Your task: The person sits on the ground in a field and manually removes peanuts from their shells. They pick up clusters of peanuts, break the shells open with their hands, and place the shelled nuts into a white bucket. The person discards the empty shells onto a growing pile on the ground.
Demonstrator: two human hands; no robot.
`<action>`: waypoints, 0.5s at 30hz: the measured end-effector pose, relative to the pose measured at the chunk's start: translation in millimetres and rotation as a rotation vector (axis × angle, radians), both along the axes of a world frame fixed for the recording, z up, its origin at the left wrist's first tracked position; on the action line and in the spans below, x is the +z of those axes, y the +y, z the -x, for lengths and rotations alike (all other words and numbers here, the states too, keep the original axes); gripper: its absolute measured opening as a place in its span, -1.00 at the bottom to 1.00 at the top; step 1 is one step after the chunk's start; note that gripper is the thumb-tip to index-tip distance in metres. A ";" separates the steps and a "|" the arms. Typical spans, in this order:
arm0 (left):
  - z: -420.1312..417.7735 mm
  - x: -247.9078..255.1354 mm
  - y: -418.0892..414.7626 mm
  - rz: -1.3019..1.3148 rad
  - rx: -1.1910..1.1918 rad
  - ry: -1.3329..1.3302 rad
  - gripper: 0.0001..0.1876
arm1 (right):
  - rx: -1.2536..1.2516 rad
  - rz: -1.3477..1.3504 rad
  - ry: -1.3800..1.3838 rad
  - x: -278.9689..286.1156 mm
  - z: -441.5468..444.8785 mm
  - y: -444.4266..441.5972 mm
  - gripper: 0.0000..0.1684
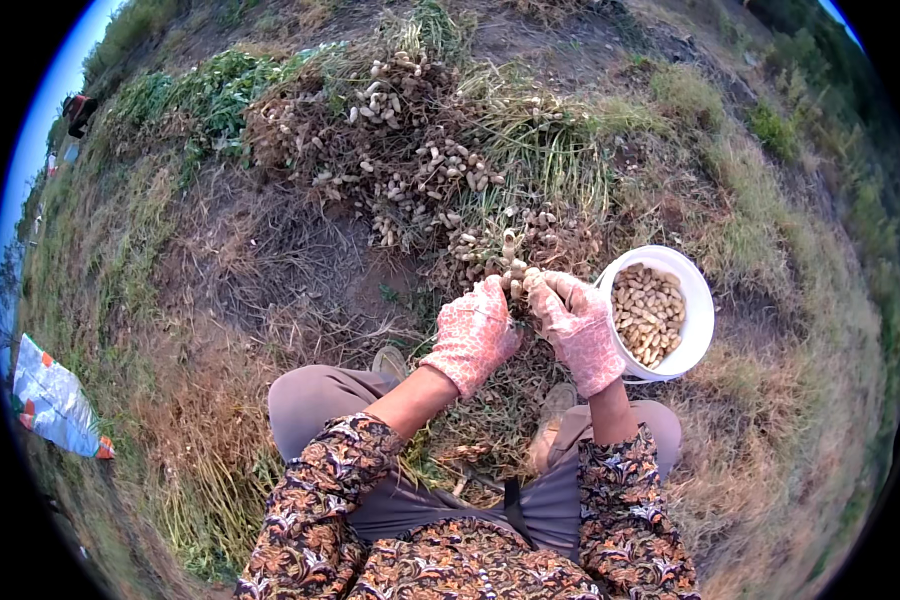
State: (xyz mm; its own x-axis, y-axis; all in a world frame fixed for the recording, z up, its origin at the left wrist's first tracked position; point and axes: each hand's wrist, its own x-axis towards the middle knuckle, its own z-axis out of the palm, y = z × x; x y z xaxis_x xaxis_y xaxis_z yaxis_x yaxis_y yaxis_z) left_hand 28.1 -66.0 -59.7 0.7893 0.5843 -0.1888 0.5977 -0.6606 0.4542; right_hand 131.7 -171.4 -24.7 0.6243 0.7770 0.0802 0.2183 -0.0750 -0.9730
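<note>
My left hand (476, 334), in a pink and white patterned glove, is closed around the base of a peanut plant's roots in front of me. My right hand (576, 322), in a matching glove, has its thumb and fingers on the peanut pods (516, 266) of that bunch, close beside the left. Right of my right hand stands a white plastic bucket (699, 315) holding many loose peanuts (647, 313). Beyond my hands lies a heap of uprooted peanut plants (420, 165) with pods on their roots.
Green peanut foliage (225, 90) lies at the upper left of the heap. A white and orange sack (54, 401) rests on the grass at the far left. Dry stalks (202, 502) lie left of my knees. A person (79, 112) is far off at the upper left.
</note>
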 end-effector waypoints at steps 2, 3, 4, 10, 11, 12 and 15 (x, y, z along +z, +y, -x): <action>3.6 -5.7 5.3 0.025 0.037 0.023 -0.33 | 0.020 -0.083 0.544 17.1 10.3 -2.3 -0.70; 2.6 -7.4 5.1 0.022 0.039 0.023 -0.33 | 0.026 -0.138 0.642 18.2 4.3 -7.0 -0.75; 2.6 -8.2 5.9 0.016 0.046 0.026 -0.32 | -0.033 -0.139 0.621 23.3 -1.6 -10.4 -0.74; 1.3 -3.6 0.3 -0.026 0.010 -0.002 -0.31 | -0.429 0.395 -0.938 -36.9 -113.2 -75.0 -0.68; 1.2 -2.5 -0.4 -0.038 0.007 0.002 -0.31 | -0.440 0.445 -1.066 -36.9 -118.7 -88.9 -0.69; 1.7 -1.0 0.6 -0.047 0.005 0.005 -0.31 | -0.448 0.498 -1.196 -24.3 -116.3 -91.7 -0.70; 1.3 -3.4 -2.4 -0.044 -0.021 -0.018 -0.32 | -0.515 0.206 -0.162 -6.0 -82.3 -68.4 -0.72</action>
